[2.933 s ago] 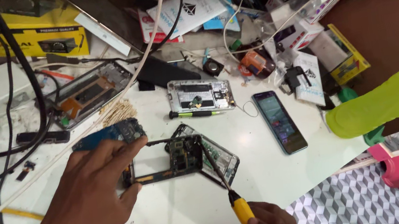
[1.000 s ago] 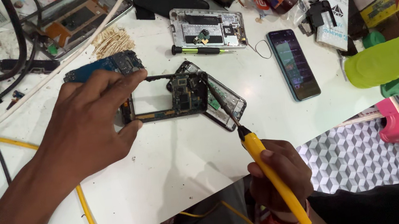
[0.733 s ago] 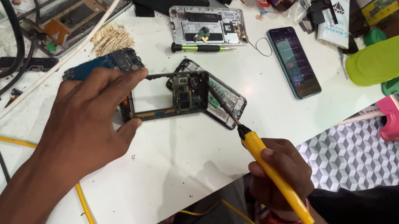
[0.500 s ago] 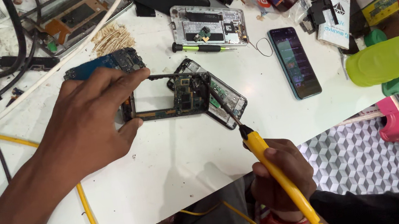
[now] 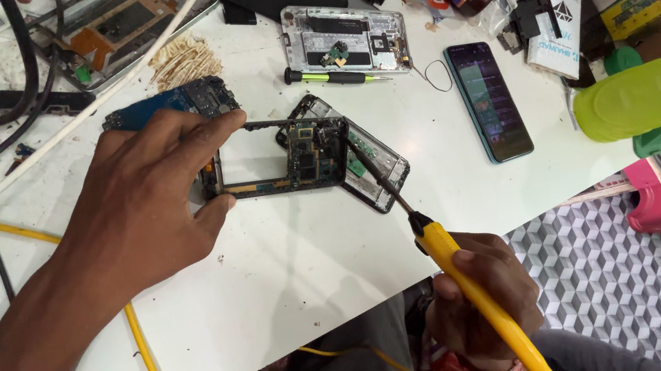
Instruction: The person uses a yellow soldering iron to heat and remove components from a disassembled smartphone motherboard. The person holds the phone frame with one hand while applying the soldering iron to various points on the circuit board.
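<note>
The left hand (image 5: 142, 206) is pressing down on the left end of an open phone frame (image 5: 276, 157), fingers and thumb clamped around its short edge, so that the frame is lying flat on the white surface (image 5: 291, 276) with its long axis running left to right. The frame's circuit board (image 5: 313, 152) is sitting at the right end, away from the holding hand.

The right hand (image 5: 481, 297) is closed around the yellow handle of a screwdriver (image 5: 441, 252), gripping it near the surface's near edge. The tool's shaft is slanting up and to the left, from near right to far left, and its tip is resting at the right end of the frame, where the frame overlaps a second phone shell (image 5: 375, 167) lying slantwise beneath it. The working point is thus lying far and left of the right hand, and just right of the left hand; the left hand is the nearer of the two to the frame, while the right is reaching it only through the tool.

Further off, a blue circuit board (image 5: 171, 104) is lying just beyond the left fingers, a silver phone chassis (image 5: 345, 39) with a small green-handled screwdriver (image 5: 333, 76) at the far side, and an intact smartphone (image 5: 490, 101) well to the right.
</note>
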